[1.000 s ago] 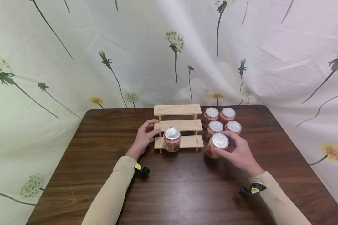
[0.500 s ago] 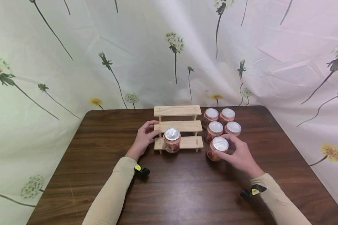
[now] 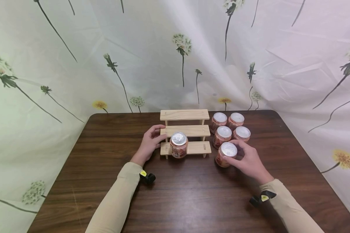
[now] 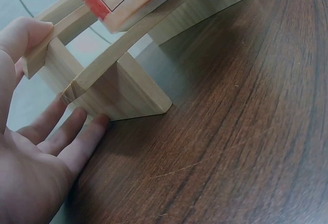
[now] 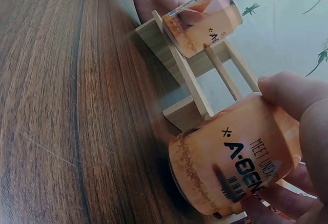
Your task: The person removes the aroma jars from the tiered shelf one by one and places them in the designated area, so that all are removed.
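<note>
My left hand [image 3: 148, 143] grips the left end of a three-step wooden rack [image 3: 185, 130]; in the left wrist view a digit lies over one board and the other fingertips touch the side panel [image 4: 133, 90]. On the rack's lowest step stands an orange can [image 3: 179, 145] with a silver lid, left of the middle. My right hand [image 3: 248, 160] holds a second such can [image 3: 224, 159], thumb on the near side and fingers behind. That can is upright, right of the rack; whether its base touches the table cannot be told. Dark lettering faces the right wrist camera.
Several more cans stand grouped behind the held one, among them a near-left can [image 3: 221, 137] and a far-right can [image 3: 236, 120]. The dark wooden table [image 3: 189, 197] ends at the back against a flower-printed cloth [image 3: 151, 64].
My right hand has brought its can slightly toward me, away from the grouped cans, and has stayed almost still over the last half second. The left hand and rack have not moved.
</note>
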{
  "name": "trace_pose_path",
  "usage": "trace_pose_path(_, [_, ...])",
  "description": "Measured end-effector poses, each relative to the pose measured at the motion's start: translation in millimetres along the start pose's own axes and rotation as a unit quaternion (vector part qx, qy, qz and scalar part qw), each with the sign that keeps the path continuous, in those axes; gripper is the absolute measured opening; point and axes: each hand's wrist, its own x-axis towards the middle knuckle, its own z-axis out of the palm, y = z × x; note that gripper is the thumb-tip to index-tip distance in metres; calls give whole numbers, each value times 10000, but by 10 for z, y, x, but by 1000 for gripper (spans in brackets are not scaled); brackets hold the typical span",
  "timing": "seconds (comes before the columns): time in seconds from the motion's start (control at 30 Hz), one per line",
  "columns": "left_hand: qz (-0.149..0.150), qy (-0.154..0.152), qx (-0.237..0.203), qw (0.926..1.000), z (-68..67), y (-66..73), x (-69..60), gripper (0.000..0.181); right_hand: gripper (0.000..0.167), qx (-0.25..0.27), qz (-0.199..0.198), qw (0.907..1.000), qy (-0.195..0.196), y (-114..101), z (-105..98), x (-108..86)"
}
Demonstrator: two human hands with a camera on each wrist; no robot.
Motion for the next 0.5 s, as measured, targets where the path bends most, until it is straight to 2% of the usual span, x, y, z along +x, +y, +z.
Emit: trace_pose_path(0.5, [21, -13, -37, 10000, -4, -16, 8, 43, 52, -131, -120, 9998, 61, 50, 8, 4])
